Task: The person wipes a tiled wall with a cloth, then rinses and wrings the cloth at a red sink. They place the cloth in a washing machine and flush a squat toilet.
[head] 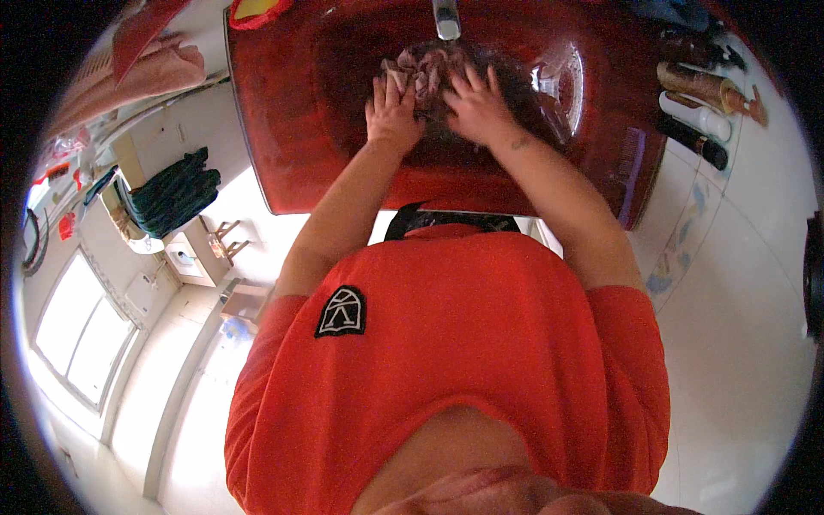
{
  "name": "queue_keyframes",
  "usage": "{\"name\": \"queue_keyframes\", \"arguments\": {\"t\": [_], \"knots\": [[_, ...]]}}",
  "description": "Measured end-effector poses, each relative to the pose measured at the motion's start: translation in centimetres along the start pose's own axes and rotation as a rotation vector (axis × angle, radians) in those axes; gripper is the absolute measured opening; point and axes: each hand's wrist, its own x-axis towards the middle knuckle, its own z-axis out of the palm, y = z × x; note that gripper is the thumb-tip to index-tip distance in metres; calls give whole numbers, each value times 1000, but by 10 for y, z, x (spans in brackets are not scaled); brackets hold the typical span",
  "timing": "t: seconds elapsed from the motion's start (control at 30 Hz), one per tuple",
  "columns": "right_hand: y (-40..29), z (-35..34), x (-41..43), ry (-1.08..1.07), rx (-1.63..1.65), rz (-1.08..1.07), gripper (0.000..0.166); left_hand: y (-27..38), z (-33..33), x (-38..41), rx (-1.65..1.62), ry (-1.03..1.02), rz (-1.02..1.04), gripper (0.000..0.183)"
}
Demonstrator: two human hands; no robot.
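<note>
A crumpled, wet-looking light cloth (421,72) lies in the dark red basin (290,148), below the metal faucet spout (447,20). My left hand (394,116) rests at the cloth's left lower edge, fingers apart and fingertips touching it. My right hand (477,106) is at the cloth's right side, its fingers spread and slightly blurred; whether they press on the cloth is hard to tell. Neither hand is closed around the cloth. Water around the hands looks dark, and its depth cannot be told.
A purple comb (632,174) lies on the basin's right rim. Beyond it stand a pump bottle (705,87), a white bottle (695,116) and a black bottle (695,141) by the tiled wall. A red-rimmed yellow item (257,8) sits at the upper left corner. Towels hang at left.
</note>
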Motion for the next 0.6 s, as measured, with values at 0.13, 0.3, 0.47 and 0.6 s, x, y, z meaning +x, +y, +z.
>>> {"name": "queue_keyframes", "arguments": {"t": [0.13, 0.3, 0.47, 0.6], "knots": [[15, -14, 8, 124, -172, 328, 58, -12, -17, 0, 53, -12, -46, 82], [11, -14, -10, -42, 15, 87, 62, -8, 28, -6, -801, 242, -86, 86], [13, -3, 11, 103, 594, 571, 44, 1, 56, -3, -1187, 37, 58, 72], [-49, -59, 12, 266, 749, 248, 29, 18, -42, -3, -2354, -437, -324, 79]]}}
